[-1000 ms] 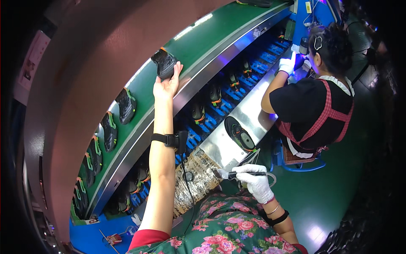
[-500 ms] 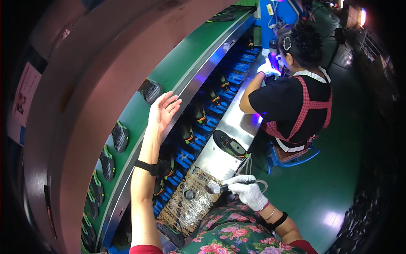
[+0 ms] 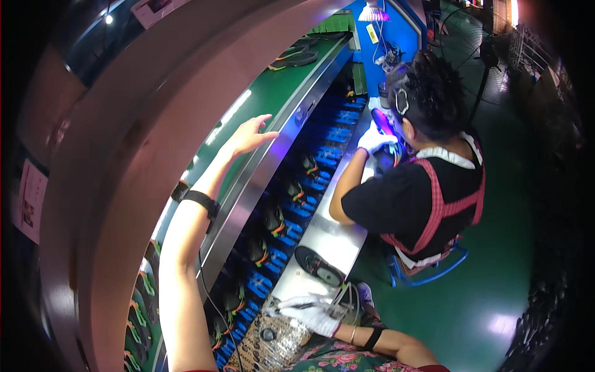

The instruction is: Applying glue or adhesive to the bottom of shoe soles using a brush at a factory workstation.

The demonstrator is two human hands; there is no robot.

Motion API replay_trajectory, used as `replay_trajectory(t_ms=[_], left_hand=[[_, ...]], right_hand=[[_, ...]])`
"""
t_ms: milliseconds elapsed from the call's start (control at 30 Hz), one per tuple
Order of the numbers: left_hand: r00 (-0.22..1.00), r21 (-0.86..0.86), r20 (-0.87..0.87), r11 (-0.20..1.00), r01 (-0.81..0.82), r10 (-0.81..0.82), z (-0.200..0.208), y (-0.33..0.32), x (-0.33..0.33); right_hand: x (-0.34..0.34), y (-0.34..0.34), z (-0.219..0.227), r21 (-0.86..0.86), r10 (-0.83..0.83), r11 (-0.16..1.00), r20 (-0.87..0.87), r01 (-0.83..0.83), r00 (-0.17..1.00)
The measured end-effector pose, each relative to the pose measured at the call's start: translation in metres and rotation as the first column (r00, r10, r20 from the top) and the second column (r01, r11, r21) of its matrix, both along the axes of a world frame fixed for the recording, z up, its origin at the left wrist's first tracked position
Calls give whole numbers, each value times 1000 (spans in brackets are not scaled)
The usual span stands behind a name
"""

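My bare left hand (image 3: 249, 136) reaches over the green conveyor belt (image 3: 238, 115) near its metal rim. Its fingers are spread and hold nothing. Low over the wrapped cardboard, my white-gloved right hand (image 3: 315, 316) is closed around a dark-handled brush (image 3: 302, 305); motion smears its tip. Just beyond that hand lies a dark shoe (image 3: 319, 266) with a grey insole, on the metal ledge (image 3: 328, 230). Soles with bright green and orange edging (image 3: 292, 59) rest at the belt's far end. More dark shoes (image 3: 274, 220) stand in a row on the blue slatted conveyor (image 3: 259, 283).
A co-worker (image 3: 427, 186) sits at the right, holding a shoe (image 3: 382, 122) under purple light. Plastic-covered cardboard (image 3: 288, 338) bears a small black round piece (image 3: 268, 335). A thick beam (image 3: 124, 161) curves along the left. Thin hoses (image 3: 354, 297) loop beside the ledge.
My left hand has moved farther along the belt and turned palm down. My right hand has lowered leftward with the brush. The view has shifted, and the shoe near my left hand no longer shows.
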State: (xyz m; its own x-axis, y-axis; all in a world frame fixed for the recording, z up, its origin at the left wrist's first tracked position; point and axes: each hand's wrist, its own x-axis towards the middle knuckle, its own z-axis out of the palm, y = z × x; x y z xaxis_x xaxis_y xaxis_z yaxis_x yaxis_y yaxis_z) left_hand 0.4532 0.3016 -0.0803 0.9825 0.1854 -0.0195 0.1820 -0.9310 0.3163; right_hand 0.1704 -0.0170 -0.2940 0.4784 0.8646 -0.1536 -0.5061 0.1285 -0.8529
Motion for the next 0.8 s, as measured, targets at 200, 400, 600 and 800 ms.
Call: replay_trajectory(t_ms=[200, 400, 600, 800], left_hand=[[991, 281, 37, 953, 113, -129, -17, 39, 159], [990, 401, 96, 914, 56, -102, -58, 37, 278], [963, 423, 247, 906, -9, -107, -88, 49, 379], [984, 199, 154, 978, 58, -90, -99, 59, 443]], right_hand=[[13, 47, -30, 112, 87, 991, -151, -70, 985], [108, 63, -13, 36, 211, 977, -51, -210, 976], [239, 82, -8, -13, -23, 1000, 1, 23, 1000], [346, 103, -12, -44, -258, 964, 57, 260, 965]])
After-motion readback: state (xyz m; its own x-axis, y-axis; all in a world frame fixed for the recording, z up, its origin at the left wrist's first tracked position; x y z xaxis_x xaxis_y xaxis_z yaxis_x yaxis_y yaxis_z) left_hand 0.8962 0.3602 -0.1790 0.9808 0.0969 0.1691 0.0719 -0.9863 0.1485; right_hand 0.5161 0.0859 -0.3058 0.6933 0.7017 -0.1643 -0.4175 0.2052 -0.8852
